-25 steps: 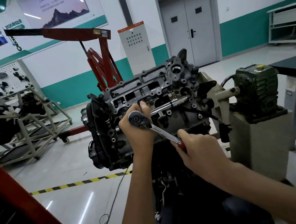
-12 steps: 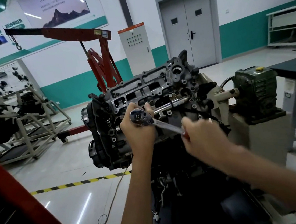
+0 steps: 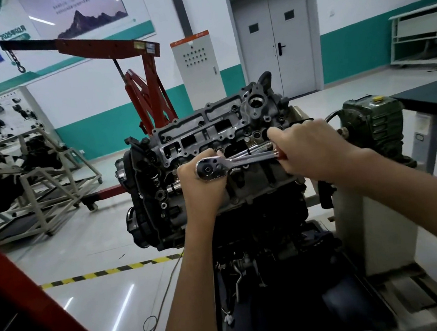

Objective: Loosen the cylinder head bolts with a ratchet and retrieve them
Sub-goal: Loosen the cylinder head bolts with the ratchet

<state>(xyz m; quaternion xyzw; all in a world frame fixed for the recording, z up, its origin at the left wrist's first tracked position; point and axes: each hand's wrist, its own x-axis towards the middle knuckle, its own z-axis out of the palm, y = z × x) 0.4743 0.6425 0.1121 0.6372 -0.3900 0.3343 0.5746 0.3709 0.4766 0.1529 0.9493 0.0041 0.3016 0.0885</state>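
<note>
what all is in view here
engine: one, grey and black, centre
ratchet: one, chrome with red grip, across engine top
crane: one, red, behind engine at left
cabinet: one, white with orange top, back wall
door: one double, grey, back wall
gearbox: one, green, right of engine
table: one, dark, far right
rack: one, white, far right back
floor tape: one strip, yellow-black, left floor
left hand: one, holds ratchet head
right hand: one, grips ratchet handle

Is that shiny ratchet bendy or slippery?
Probably stiff: the ratchet looks like solid polished metal and runs straight between the left hand and right hand. Likely heavy for its size. The bare metal may be slippery; the red grip should help.
</note>
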